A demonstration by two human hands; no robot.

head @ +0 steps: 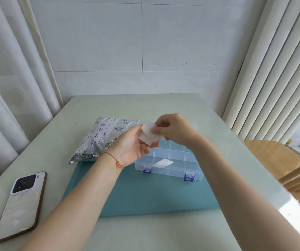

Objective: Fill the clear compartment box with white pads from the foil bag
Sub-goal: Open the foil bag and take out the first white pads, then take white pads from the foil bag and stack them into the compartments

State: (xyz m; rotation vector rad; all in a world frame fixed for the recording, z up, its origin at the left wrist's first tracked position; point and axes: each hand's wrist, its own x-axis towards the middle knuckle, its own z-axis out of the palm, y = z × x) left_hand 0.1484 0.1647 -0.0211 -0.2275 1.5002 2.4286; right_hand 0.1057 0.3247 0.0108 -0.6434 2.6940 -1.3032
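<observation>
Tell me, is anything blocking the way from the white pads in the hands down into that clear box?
Nothing visible does. Both hands, left and right, hold the white pads just above the clear compartment box, which lies open. One pad already rests in a front compartment; the others look free.

Single head-worn wide-angle view, facing forward and down, close over table (218, 124).
</observation>
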